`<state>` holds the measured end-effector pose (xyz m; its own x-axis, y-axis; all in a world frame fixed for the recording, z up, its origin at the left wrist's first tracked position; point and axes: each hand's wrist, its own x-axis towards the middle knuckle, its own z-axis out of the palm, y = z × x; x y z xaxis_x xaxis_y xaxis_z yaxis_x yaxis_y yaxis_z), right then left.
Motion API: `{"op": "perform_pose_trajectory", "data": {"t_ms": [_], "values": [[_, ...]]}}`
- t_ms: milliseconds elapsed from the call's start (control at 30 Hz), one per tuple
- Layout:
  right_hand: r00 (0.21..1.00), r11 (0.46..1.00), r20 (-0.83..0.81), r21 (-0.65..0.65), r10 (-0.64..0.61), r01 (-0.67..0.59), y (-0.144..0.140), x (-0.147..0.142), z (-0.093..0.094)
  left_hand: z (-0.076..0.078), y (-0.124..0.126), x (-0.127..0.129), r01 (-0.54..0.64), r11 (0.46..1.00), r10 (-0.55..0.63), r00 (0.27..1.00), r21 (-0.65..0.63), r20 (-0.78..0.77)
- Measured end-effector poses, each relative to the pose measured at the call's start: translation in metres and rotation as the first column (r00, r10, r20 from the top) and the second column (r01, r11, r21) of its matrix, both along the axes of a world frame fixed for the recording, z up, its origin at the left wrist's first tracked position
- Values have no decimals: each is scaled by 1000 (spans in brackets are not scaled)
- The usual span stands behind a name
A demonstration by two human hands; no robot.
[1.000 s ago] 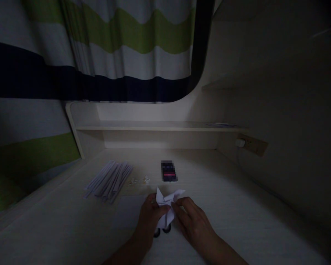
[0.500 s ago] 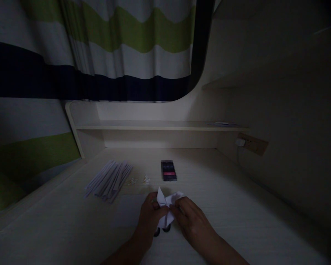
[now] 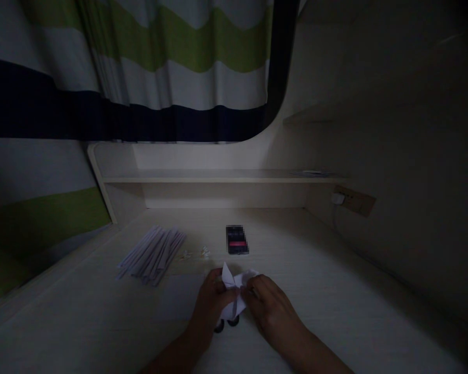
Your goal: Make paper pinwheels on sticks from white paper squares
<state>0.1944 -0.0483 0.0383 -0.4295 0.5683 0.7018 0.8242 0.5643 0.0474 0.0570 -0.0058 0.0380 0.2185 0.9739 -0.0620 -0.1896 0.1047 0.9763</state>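
Note:
Between my two hands is a piece of folded white paper, with one pointed flap standing up at its far left. My left hand is closed on the paper's left side, thumb lying across its middle. From the right, my right hand pinches the paper near its centre, fingers curled; the fingertips partly hide the folds. Two small dark round things lie on the desk just below the paper. Beside my left hand a flat white sheet rests on the desk.
A pile of folded paper strips lies at the left of the desk. Small white and yellowish bits sit near a phone. A low shelf spans the back, and a plug sits in the wall socket at right.
Both hands keep nearly the same hold on the folded paper. The whole view has shifted slightly, so everything appears a little further left.

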Motion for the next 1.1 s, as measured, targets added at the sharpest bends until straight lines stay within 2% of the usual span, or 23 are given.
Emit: {"op": "perform_pose_trajectory", "data": {"t_ms": [200, 267, 333, 433, 533, 633, 700, 800, 1000, 1100], "values": [[996, 999, -78, -18, 44, -45, -5, -2, 5, 0, 1, -1, -58, 998, 57, 997, -7, -55], [980, 996, -186, -44, 66, -76, -7, -1, 6, 2, 1, -2, -74, 997, 74, 996, -5, -41], [929, 991, -365, -89, 57, -95, -8, 0, 6, 4, 0, -2, -106, 994, 107, 994, 6, -26], [742, 963, -669, -227, -46, -145, -1, 1, 1, 5, -1, -2, -119, 992, 119, 993, 40, -6], [464, 861, -869, -361, -171, -358, 10, 0, -7, 3, -2, -1, -84, 994, 83, 996, 76, 11], [220, 719, -948, -319, -232, -617, 19, -5, -16, -1, -2, 0, -60, 992, 59, 998, 109, 10], [141, 665, -954, -285, -263, -690, 21, -7, -19, -3, -2, 1, -51, 991, 50, 999, 126, 8], [124, 638, -943, -301, -308, -709, 20, -10, -22, -4, -4, 3, -28, 991, 27, 1000, 132, 7], [160, 698, -941, -329, -298, -636, 22, -8, -31, 1, -7, 6, -12, 993, 21, 997, 116, -78], [163, 699, -940, -333, -300, -633, 23, -8, -34, -1, -4, 5, -20, 993, 33, 993, 116, -111]]}}
